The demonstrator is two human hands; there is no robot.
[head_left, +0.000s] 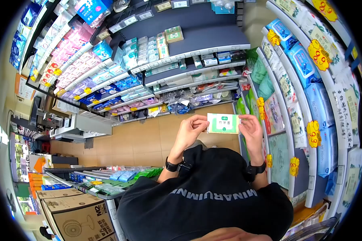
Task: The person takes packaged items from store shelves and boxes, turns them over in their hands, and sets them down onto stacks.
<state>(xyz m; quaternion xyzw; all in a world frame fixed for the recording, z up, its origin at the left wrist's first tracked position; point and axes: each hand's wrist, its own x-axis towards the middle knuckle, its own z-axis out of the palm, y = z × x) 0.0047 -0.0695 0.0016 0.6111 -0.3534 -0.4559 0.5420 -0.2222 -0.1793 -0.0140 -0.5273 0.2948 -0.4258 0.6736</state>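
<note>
A small flat pack of bamboo toothpicks (pixel 223 123), white and green with Chinese print, is held up in front of my chest, its label facing me. My left hand (pixel 192 131) pinches its left edge between thumb and fingers. On the opposite edge, my right hand (pixel 251 129) is closed in a similar grip. Behind the pack lies the tiled floor. On the grey shelf (pixel 211 38) ahead, several similar small packs (pixel 173 34) stand stacked beside rows of boxed goods.
Pink and blue packaged goods (pixel 74 44) fill shelves at the left. Close on the right, a shelf holds blue wipe packs (pixel 305 64) with yellow price tags (pixel 318 54). A large cardboard fan box (pixel 78 221) stands at the lower left, near a low rack (pixel 108 188).
</note>
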